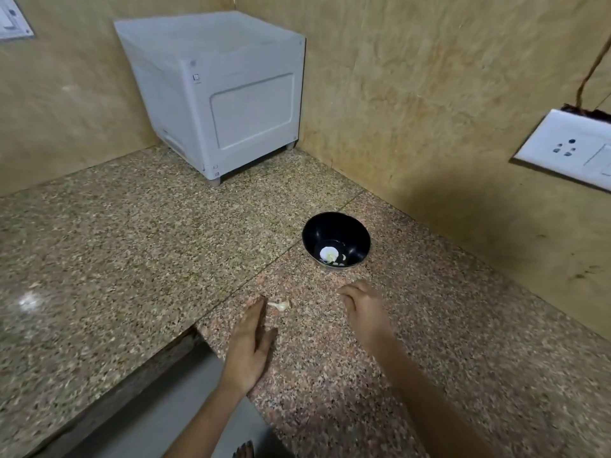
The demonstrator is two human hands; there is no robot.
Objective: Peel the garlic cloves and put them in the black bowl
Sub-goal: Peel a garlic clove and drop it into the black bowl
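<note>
A black bowl (336, 239) stands on the speckled granite counter (132, 246) near the right wall, with a white piece of garlic (329, 254) and a few small bits at its bottom. A small garlic piece with a thin stem (281, 305) lies on the counter in front of the bowl. My left hand (249, 345) lies flat, fingers straight, fingertips just left of that piece. My right hand (362, 310) hovers to the right of it, fingers loosely curled downward, holding nothing that I can see.
A white box-shaped appliance (224, 94) stands in the back corner. A white wall socket (568, 150) is on the right wall. The counter's front edge drops off at the lower left, with a grey floor (172, 408) below.
</note>
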